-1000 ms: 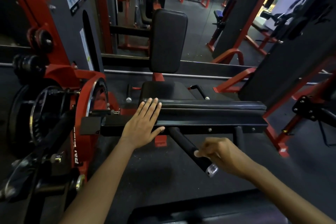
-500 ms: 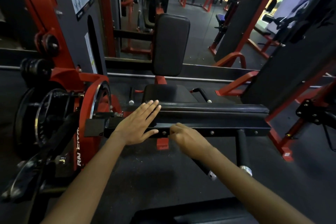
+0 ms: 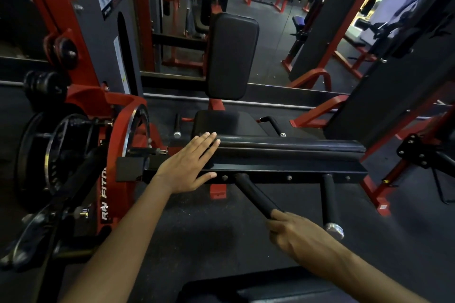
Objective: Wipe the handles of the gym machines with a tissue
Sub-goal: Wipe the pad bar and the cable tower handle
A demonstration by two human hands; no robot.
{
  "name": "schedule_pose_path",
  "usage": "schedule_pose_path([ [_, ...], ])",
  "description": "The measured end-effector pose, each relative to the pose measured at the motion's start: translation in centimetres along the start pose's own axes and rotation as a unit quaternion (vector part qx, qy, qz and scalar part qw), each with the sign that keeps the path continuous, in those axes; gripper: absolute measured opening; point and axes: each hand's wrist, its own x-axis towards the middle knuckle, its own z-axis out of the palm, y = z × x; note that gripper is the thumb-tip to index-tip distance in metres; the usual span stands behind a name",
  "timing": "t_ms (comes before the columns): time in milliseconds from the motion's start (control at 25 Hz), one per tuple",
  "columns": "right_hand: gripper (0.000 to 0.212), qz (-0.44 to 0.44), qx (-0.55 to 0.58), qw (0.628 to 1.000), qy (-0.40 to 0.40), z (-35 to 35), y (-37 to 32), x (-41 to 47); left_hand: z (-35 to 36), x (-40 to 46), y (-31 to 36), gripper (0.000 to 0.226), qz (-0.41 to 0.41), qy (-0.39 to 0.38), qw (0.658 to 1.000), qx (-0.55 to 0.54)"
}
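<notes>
Gripping the near end of the left handle [image 3: 256, 195], the right hand [image 3: 299, 235] is clamped around it; no tissue shows, and whether one sits inside the grip cannot be told. The left hand [image 3: 188, 167] lies flat, fingers apart, on the black crossbar [image 3: 283, 168], fingertips touching the padded roller [image 3: 290, 146]. The right handle [image 3: 330, 200] projects from the same crossbar, untouched, its chrome cap near the right hand.

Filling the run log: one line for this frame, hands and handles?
left hand: flat on black crossbar | right hand: closed around near end of left handle | right handle: untouched | tissue: not visible
</notes>
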Motion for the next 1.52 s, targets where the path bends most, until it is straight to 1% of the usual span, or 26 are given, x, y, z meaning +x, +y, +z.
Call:
schedule_pose_path([
  [80, 0.02, 0.001, 0.008, 1.0, 0.023, -1.1, 0.5, 0.8, 0.1, 0.0, 0.0, 0.079, -0.002, 0.0, 1.0, -0.001],
  [160, 0.004, 0.02, 0.003, 0.997, 0.07, -2.0, 1.2, 3.3, 0.1, 0.0, -0.1, 0.079, -0.003, 0.002, 1.0, -0.003],
  [240, 0.015, 0.039, -0.024, 0.995, 0.089, -1.7, 1.8, 6.6, 0.1, 0.0, -0.1, 0.079, -0.001, 0.003, 1.0, -0.002],
  [280, 0.017, 0.037, -0.027, 0.995, 0.089, -1.2, 2.1, 8.0, 0.1, 0.0, -0.1, 0.079, 0.0, 0.003, 1.0, -0.003],
  [360, 0.014, 0.011, -0.033, 0.998, 0.06, -0.2, 2.1, 9.3, 0.0, 0.0, 0.0, 0.079, -0.002, 0.003, 1.0, -0.006],
  [440, 0.013, -0.015, -0.04, 0.999, 0.033, 0.5, 1.8, 8.7, 0.0, 0.0, 0.0, 0.079, -0.002, 0.004, 1.0, -0.009],
  [560, 0.012, -0.036, -0.018, 0.999, -0.003, 1.0, 0.8, 5.5, -0.1, 0.0, 0.0, 0.079, 0.002, 0.007, 1.0, -0.016],
  [640, 0.023, -0.032, -0.021, 0.999, -0.008, 1.3, 0.1, 3.1, 0.0, -0.1, -0.1, 0.079, 0.0, 0.005, 1.0, -0.017],
  [720, 0.026, -0.025, -0.018, 1.0, -0.005, 0.8, -0.4, 0.9, 0.1, -0.1, -0.1, 0.079, -0.001, 0.005, 1.0, -0.017],
  [840, 0.022, -0.035, 0.007, 0.999, 0.007, -0.7, -0.1, -1.3, 0.1, -0.1, 0.0, 0.079, 0.001, 0.001, 1.0, -0.012],
  [880, 0.018, -0.029, 0.041, 0.998, 0.022, -0.8, 0.6, -1.6, 0.0, -0.1, 0.0, 0.079, 0.0, 0.0, 1.0, -0.012],
  [920, 0.016, 0.001, 0.097, 0.994, 0.05, -0.9, 1.6, -1.7, -0.1, -0.1, 0.0, 0.079, -0.002, 0.001, 1.0, -0.011],
  [960, 0.018, 0.056, 0.168, 0.98, 0.091, -0.7, 2.8, -1.4, -0.2, -0.1, 0.1, 0.079, -0.005, 0.002, 1.0, -0.012],
  [1000, 0.021, 0.132, 0.233, 0.953, 0.139, -0.5, 4.1, -0.7, -0.2, 0.1, 0.3, 0.08, -0.011, 0.004, 1.0, -0.013],
  [1040, 0.022, 0.218, 0.287, 0.915, 0.181, -0.1, 5.2, 0.4, -0.2, 0.3, 0.7, 0.081, -0.021, 0.006, 1.0, -0.016],
  [1080, 0.022, 0.299, 0.331, 0.872, 0.202, 0.4, 6.0, 1.7, -0.2, 0.7, 1.3, 0.082, -0.034, 0.006, 0.999, -0.021],
  [1120, 0.021, 0.366, 0.378, 0.828, 0.193, 1.0, 6.3, 3.2, -0.1, 1.2, 2.0, 0.083, -0.047, 0.006, 0.999, -0.025],
  [1160, 0.018, 0.409, 0.429, 0.787, 0.172, 1.7, 6.1, 4.7, 0.1, 1.8, 2.8, 0.084, -0.058, 0.007, 0.998, -0.028],
  [1200, 0.015, 0.43, 0.473, 0.754, 0.152, 2.5, 5.6, 6.1, 0.3, 2.3, 3.3, 0.085, -0.065, 0.005, 0.997, -0.029],
  [1240, 0.013, 0.435, 0.498, 0.737, 0.143, 3.0, 5.2, 6.9, 0.4, 2.7, 3.7, 0.086, -0.07, 0.002, 0.997, -0.026],
  [1400, 0.01, 0.395, 0.558, 0.722, 0.107, 3.8, 5.9, 5.9, 0.8, 3.0, 3.9, 0.087, -0.069, -0.002, 0.998, 0.0],
  [1520, 0.003, 0.365, 0.614, 0.697, 0.057, 4.0, 6.3, 2.6, 0.9, 3.0, 3.9, 0.088, -0.063, 0.002, 0.998, 0.006],
])
